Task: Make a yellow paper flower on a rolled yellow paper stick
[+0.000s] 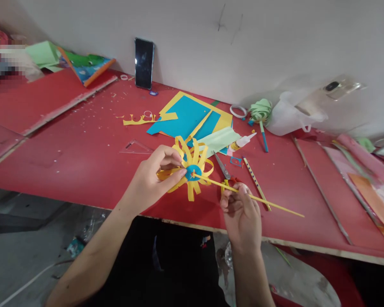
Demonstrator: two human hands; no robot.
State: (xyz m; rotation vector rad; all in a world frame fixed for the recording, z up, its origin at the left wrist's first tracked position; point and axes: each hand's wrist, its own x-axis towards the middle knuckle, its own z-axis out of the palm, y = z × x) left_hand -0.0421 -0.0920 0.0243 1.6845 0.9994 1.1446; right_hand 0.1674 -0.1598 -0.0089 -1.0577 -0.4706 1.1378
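Note:
A paper flower (pixel 192 192) with looped yellow strips round a blue disc (pixel 189 174) is held over the near part of the red table. My left hand (pixel 153 179) pinches the disc's left edge between thumb and fingers. From the disc's middle a thin yellow stick (pixel 275 205) runs out to the right. My right hand (pixel 243 209) is closed round this stick partway along, and its tip points right. Just behind my right hand lie scissors (pixel 224 167), partly hidden. A patterned pencil (pixel 256 183) lies beside them.
Blue paper (pixel 182 115), yellow paper (pixel 222 117) and a pale green sheet (pixel 216 138) lie behind the flower, near a glue bottle (pixel 241 143). A phone (pixel 144 64) leans on the wall. A green paper flower (pixel 260 111) and a plastic bag (pixel 286 115) are at the back right.

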